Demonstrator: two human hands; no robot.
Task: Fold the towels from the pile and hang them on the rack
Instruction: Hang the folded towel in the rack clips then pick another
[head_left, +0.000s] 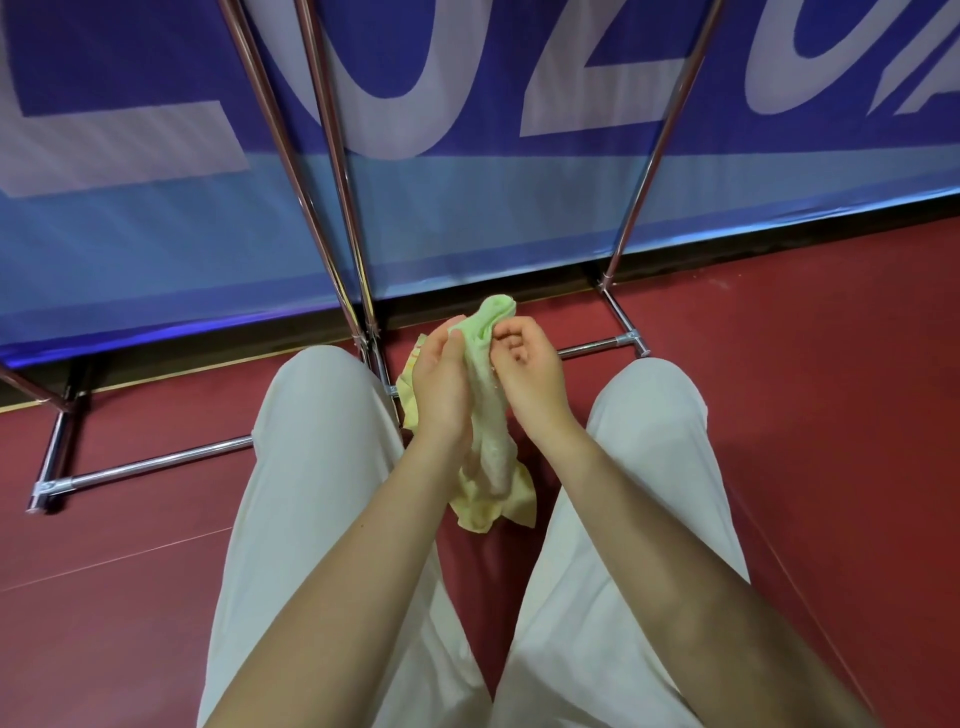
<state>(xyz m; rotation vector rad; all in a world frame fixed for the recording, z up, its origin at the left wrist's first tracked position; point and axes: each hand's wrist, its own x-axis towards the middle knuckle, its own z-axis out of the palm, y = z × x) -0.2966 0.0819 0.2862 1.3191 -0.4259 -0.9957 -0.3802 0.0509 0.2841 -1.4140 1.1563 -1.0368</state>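
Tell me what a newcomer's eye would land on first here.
First, the towel, pale green and yellow, bunched and held at the centre between the left hand and the right hand, above the red floor. Next, the chrome rack, its poles rising ahead. Behind it hangs a blue banner with large white letters.

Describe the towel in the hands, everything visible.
The towel is small, pale green at the top shading to yellow at the bottom, of soft terry-like cloth. It is bunched into a long crumpled roll, not folded flat. The left hand grips one side, the right hand pinches the other. It hangs between the knees above the red floor; yellow corners dangle below.
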